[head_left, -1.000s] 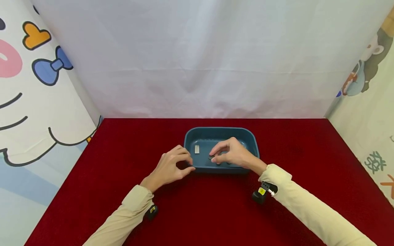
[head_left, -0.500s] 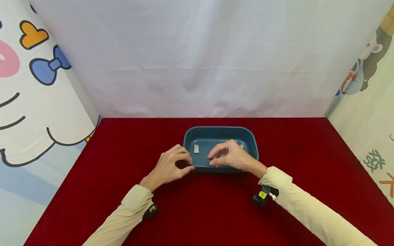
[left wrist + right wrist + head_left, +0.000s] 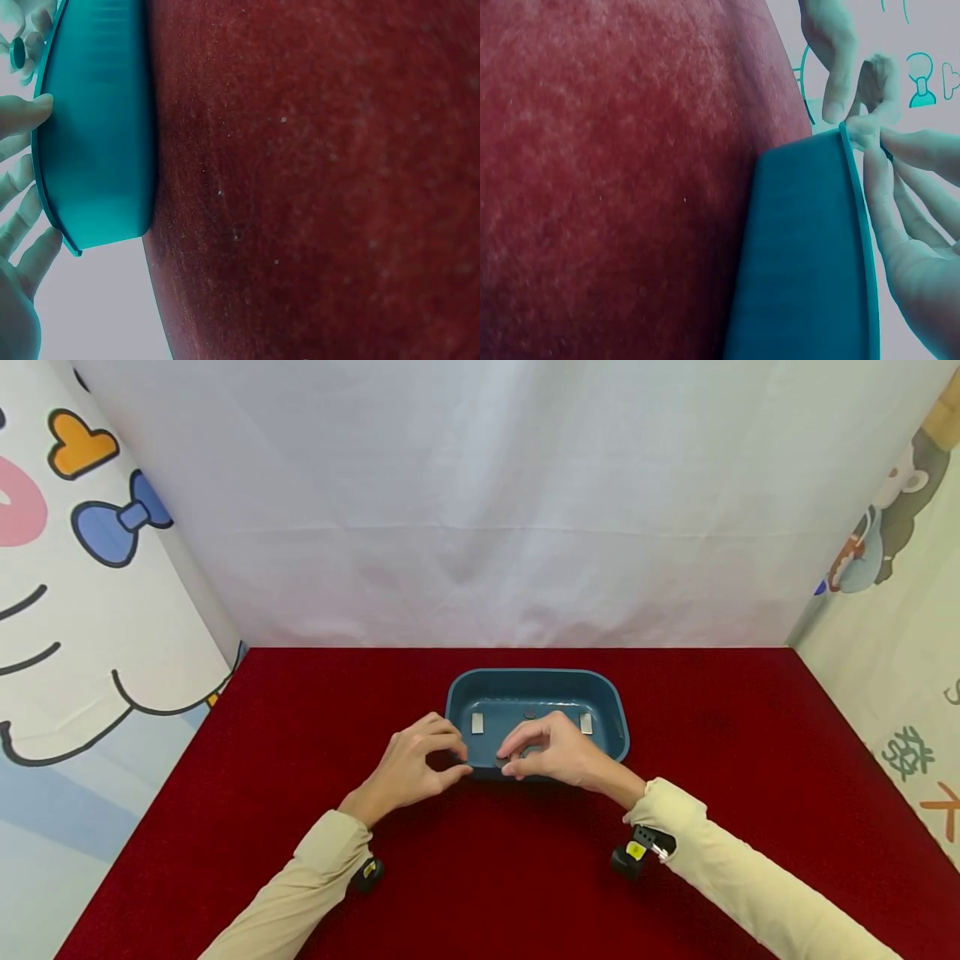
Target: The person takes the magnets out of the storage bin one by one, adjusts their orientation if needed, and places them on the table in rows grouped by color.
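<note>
The blue plastic tray (image 3: 540, 676) lies on the red cloth ahead of me. My left hand (image 3: 411, 766) holds its near left corner, thumb and fingertips on the rim, as the left wrist view shows. Over the near left part of the tray, my right hand (image 3: 558, 748) pinches a small dark round disc (image 3: 502, 762) between thumb and fingers. That disc (image 3: 17, 52) shows edge-on in the left wrist view. Inside the tray, a pale rectangular piece (image 3: 477, 723) lies at the left and another pale piece (image 3: 586, 723) at the right. A second dark disc (image 3: 529, 715) lies toward the back.
Red cloth (image 3: 337, 693) covers the table around the tray. A white curtain (image 3: 510, 527) hangs behind the table, with printed cloths (image 3: 97, 710) at the sides. Part of the tray floor is hidden by my right hand.
My right hand has shifted left and a little nearer with the dark disc, uncovering the right pale piece and the disc at the back. The left hand has stayed at the corner.
</note>
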Available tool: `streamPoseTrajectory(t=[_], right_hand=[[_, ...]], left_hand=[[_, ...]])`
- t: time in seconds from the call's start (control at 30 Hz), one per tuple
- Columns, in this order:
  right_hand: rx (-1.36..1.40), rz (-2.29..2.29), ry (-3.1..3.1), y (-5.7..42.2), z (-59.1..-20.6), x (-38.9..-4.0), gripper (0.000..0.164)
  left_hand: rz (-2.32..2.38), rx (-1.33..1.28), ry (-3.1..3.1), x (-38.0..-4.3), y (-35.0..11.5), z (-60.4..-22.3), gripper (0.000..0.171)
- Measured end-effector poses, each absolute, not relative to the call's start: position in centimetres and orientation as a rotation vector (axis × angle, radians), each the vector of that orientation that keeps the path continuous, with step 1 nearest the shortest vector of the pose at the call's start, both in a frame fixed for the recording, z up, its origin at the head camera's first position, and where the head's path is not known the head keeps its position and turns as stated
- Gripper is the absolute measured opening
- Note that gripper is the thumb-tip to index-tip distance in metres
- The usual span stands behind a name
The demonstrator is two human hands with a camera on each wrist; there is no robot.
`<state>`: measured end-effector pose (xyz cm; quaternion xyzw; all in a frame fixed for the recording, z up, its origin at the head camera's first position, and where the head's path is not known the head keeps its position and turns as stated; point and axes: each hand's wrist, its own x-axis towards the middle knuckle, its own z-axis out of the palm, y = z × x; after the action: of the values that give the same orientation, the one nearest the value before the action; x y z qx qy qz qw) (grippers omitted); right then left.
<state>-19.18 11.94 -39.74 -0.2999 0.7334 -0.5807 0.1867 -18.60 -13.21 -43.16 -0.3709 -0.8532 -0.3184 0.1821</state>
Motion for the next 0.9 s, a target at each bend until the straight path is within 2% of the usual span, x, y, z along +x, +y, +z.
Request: streamPoseTrajectory(t=[0.9], right_hand=[[-0.880, -1.674, 1.976, 10.4, -40.4, -17.6, 0.015]], left_hand=[[-0.902, -1.045, -2.426, -18.7, -13.3, -43.3, 0.011]])
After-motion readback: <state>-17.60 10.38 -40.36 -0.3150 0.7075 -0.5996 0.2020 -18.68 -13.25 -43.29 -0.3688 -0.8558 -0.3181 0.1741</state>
